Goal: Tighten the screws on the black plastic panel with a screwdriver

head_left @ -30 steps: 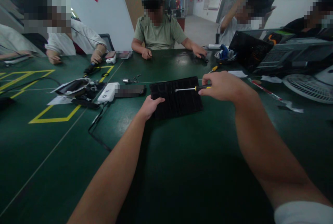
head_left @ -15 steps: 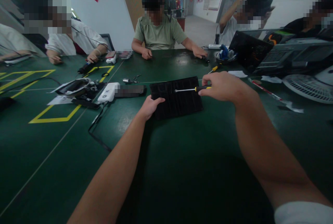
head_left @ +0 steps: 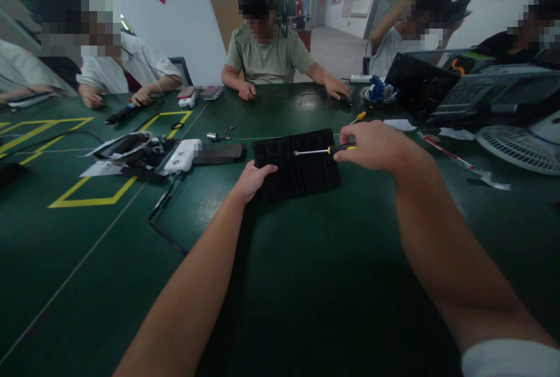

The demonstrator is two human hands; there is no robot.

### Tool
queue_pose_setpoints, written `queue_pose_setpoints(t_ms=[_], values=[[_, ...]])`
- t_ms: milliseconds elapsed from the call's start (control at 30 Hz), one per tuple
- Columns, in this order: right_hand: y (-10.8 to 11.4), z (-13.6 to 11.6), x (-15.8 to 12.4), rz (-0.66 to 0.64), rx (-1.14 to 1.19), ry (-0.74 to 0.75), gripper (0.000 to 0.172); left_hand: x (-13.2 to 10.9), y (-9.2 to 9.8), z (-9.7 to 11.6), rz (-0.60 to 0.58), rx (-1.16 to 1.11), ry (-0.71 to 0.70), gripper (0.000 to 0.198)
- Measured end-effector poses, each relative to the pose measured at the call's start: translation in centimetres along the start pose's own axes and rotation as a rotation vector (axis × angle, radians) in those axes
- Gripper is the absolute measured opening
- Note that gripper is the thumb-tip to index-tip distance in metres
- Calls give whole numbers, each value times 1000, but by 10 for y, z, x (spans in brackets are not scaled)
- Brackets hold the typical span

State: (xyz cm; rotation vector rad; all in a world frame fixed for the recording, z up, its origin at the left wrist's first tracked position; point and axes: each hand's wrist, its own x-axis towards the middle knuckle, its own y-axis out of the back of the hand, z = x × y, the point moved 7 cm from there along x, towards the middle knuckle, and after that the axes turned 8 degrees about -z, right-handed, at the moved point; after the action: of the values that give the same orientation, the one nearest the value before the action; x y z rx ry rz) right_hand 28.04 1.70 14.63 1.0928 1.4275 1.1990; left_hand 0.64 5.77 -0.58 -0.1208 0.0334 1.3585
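Observation:
A flat black rectangular panel (head_left: pixel 312 175), with faint ridges across its face, is at the middle of the green table. My left hand (head_left: pixel 254 180) grips its left edge, thumb on top and the other fingers mostly hidden. In my right hand (head_left: pixel 371 146) is a screwdriver (head_left: pixel 312 152) with a black and yellow handle and a silver shaft. The shaft lies nearly level across the panel's upper part, its tip pointing left. Whether the tip touches the panel I cannot tell.
Left of the panel are a dark phone-like slab (head_left: pixel 221 153), a white device (head_left: pixel 182 155) with a cable, and a headband-like bundle (head_left: pixel 125 148). Small metal parts (head_left: pixel 213 136) lie beyond. A second screwdriver (head_left: pixel 361 115), a computer case (head_left: pixel 494 88) and a white fan (head_left: pixel 520 146) stand right. Several people sit around.
My hands, the screwdriver and the panel stay in place. At the left, a co-worker's hand has shifted left with a dark tool. A person at the right has raised a headset off the head.

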Motion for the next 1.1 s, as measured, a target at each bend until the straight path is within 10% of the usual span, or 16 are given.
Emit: queue_pose_setpoints(t_ms=[1100], values=[[3,4,2,1,-13,1,31,-3,-2,3,10,23,10,35]])
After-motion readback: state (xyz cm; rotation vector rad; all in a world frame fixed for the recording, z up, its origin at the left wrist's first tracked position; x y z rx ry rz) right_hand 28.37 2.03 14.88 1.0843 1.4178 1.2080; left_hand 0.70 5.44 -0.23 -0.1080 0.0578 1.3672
